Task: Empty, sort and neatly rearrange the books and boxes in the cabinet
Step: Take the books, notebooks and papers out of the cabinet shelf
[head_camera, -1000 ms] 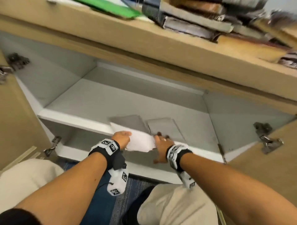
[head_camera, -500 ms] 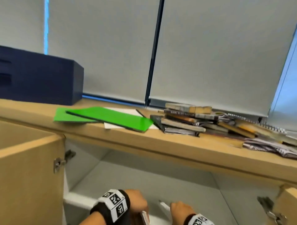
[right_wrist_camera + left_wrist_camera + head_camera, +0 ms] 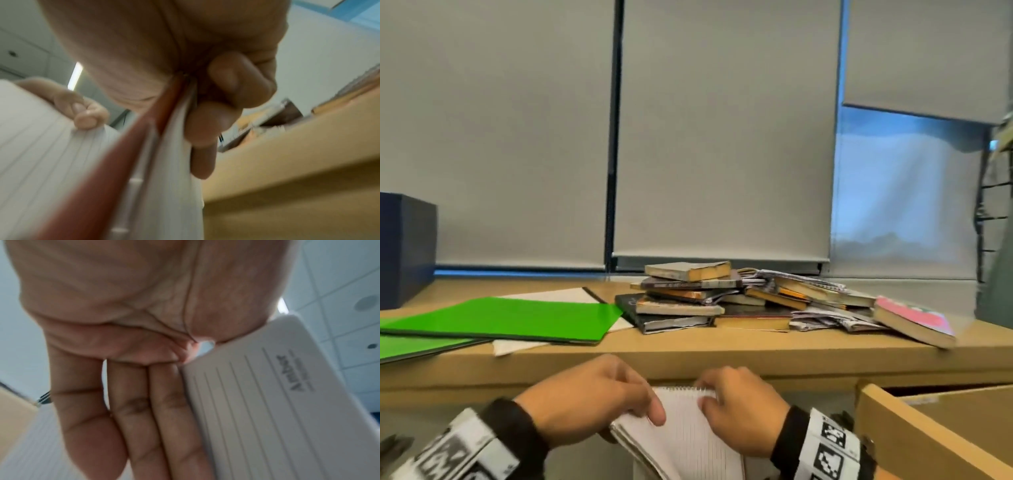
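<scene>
Both hands hold a bundle of white lined spiral notebooks (image 3: 683,433) just below the front edge of the wooden cabinet top (image 3: 756,356). My left hand (image 3: 619,401) grips the bundle's left side, thumb on the top page. My right hand (image 3: 726,404) grips the right side near the spiral binding. In the left wrist view the fingers (image 3: 131,426) lie straight beside a lined cover (image 3: 267,410). The right wrist view shows curled fingers (image 3: 213,123) pinching the pages next to a red cover (image 3: 115,170). The cabinet's inside is out of view.
A loose pile of books (image 3: 722,298) lies on the cabinet top, with a pink-covered book (image 3: 914,320) at its right end. Green folders (image 3: 517,318) over white sheets lie to the left, and a dark blue box (image 3: 404,250) stands far left. An open cabinet door (image 3: 935,431) juts out at lower right.
Both hands took the notebooks off the cabinet shelf and raised them to just under the top's edge. The head view swung up from the shelf to the cabinet top and window.
</scene>
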Demonstrator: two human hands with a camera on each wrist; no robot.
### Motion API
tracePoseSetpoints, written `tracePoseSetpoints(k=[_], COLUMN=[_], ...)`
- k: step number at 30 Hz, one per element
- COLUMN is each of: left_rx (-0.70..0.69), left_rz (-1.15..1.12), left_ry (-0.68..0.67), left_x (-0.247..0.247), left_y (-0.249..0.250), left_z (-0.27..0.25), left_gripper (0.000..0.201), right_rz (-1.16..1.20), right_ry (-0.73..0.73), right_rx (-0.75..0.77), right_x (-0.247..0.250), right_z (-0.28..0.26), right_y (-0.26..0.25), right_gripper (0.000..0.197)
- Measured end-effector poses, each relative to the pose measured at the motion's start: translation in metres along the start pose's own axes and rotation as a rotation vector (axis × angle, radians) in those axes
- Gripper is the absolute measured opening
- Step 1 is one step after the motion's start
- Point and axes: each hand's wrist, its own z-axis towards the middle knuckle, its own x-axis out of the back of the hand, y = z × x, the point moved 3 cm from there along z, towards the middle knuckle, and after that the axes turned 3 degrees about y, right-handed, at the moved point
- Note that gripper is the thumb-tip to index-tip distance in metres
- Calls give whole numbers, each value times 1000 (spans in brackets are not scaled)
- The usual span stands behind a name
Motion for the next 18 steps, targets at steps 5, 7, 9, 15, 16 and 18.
tracePoseSetpoints(k=[5,7,9,15,16,18], left_rx=[-128,-169,-217,-367,-384,-398], left_rz=[-170,-272,-349,-401,-398,-418], left_ry=[61,132,166,450,486,558], left_x=[20,29,39,68,70,76], left_y=[26,39,50,39,37,31], left_z=[7,10,11,41,48,58], left_gripper=[33,18,36,87,84,81], right_rz=[198,349,537,772,804,776], right_ry=[363,554,753,1124,1117,1044], right_rx=[59,75,45,-160,-216,-377], right_x=[79,115,148,207,211,209], right_z=[-1,9,24,119,141,175], right_y=[27,48,71,148,163,190], right_gripper=[31,22,15,14,18,27])
